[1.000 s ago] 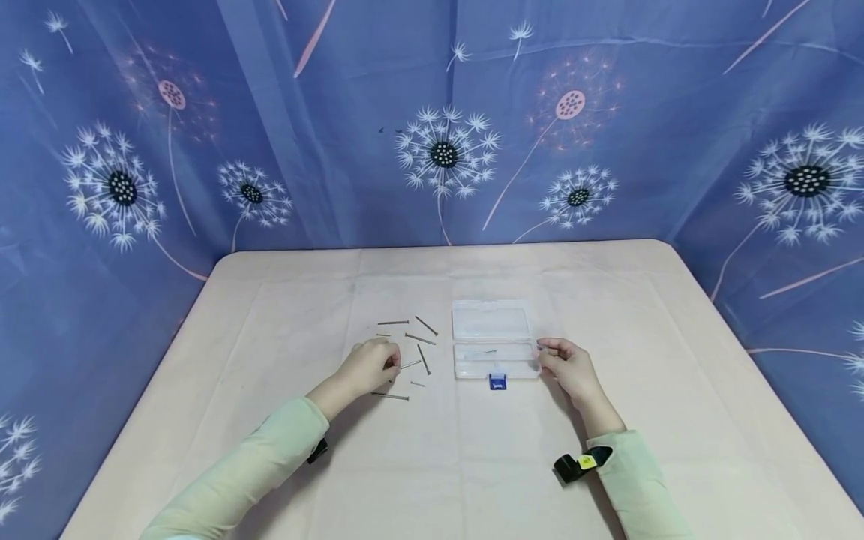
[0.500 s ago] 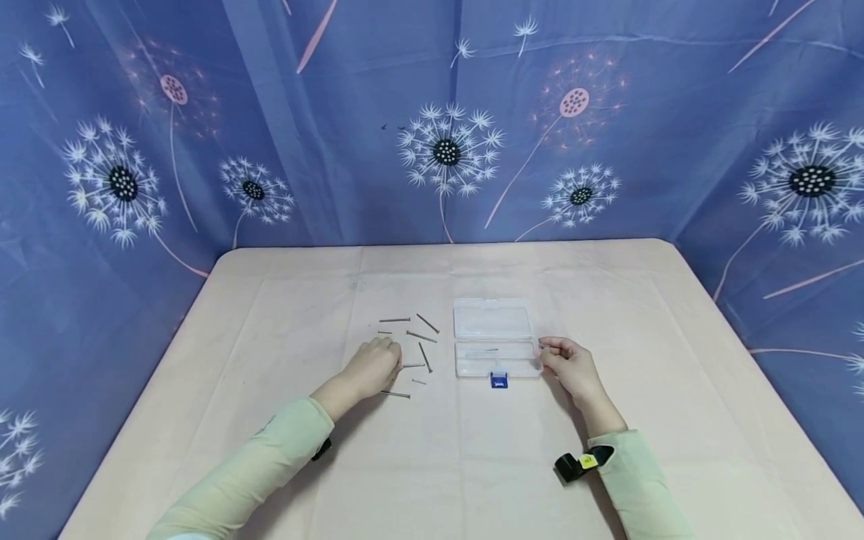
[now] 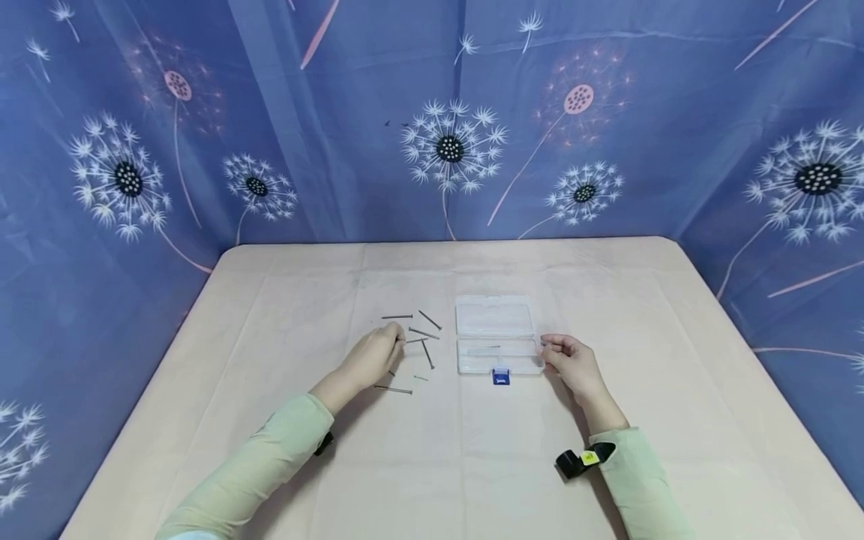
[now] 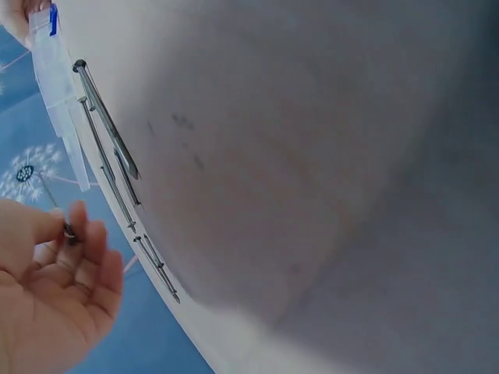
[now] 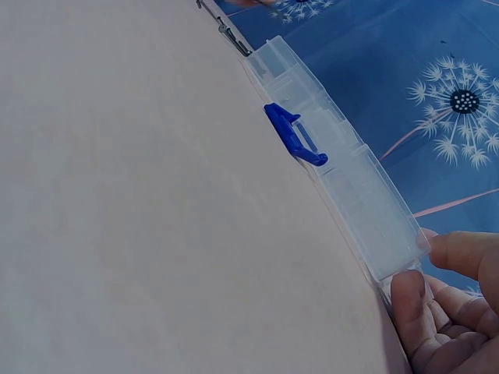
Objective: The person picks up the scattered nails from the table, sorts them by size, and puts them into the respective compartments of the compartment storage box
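My left hand (image 3: 398,343) pinches a thin steel nail (image 3: 415,340) by its head end, just above the cloth. In the left wrist view the same pinch (image 4: 72,232) shows beside the nails on the table. Several more loose nails (image 3: 426,352) lie around it, one nearer to me (image 3: 394,389). A clear plastic box (image 3: 498,358) lies open, its lid (image 3: 493,318) folded back, a blue latch (image 3: 500,377) at the front and one nail (image 3: 487,347) inside. My right hand (image 3: 547,350) holds the box's right end (image 5: 390,257) between thumb and fingers (image 5: 407,294).
The table (image 3: 607,300) wears a pale pink cloth with fold creases. Blue dandelion-print curtains (image 3: 445,142) close it in on three sides. Black wrist straps (image 3: 580,461) sit on both pale green sleeves.
My left hand has moved away from me and slightly right, lifting off the cloth a nail that lay beside its fingers. The right hand and the box have stayed put.
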`<state>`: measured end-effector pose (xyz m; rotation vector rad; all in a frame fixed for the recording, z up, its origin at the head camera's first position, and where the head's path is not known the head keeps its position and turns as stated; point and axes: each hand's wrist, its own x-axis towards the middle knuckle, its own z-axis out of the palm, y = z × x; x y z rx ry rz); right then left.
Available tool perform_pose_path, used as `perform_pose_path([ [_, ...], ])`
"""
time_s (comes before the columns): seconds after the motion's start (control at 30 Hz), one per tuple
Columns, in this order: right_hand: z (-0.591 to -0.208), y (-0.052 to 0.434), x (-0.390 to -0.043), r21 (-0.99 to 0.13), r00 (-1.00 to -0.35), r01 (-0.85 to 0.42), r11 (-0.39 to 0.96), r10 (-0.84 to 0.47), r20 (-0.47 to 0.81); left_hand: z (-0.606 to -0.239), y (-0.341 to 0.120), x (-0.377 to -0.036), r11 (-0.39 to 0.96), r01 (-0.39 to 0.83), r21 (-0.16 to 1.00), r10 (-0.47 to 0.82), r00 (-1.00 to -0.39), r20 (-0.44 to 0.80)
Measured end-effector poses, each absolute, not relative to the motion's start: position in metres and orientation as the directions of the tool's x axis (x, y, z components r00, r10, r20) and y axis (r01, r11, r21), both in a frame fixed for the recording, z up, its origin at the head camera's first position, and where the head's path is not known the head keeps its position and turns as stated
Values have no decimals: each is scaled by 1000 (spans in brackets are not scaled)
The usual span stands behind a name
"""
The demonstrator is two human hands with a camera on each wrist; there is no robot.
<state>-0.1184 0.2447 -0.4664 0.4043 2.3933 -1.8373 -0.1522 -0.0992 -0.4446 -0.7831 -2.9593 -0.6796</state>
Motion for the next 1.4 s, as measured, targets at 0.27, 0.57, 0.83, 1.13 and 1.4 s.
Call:
perform_pose_path([
  [0.27, -465, 247, -118, -946, -967, 237, 221, 151, -207, -441, -95, -155, 631, 410, 659, 398, -900, 179],
  [0.57, -469, 247, -117, -939, -964, 246, 242, 162, -211, -440, -84, -151, 495, 318, 809, 368, -920, 136],
  [0.83, -467, 247, -116, -943, -965, 242, 229, 163, -208, -435, -67, -157, 505, 239, 829, 322, -944, 76],
  [1.13, -469, 245, -116, -947, -963, 246, 207, 161, -215, -435, -44, -167, 508, 289, 812, 385, -919, 87],
  [1.4, -470, 247, -117, -947, -965, 238, 216, 167, -204, -436, -25, -171, 510, 320, 799, 428, -900, 87],
])
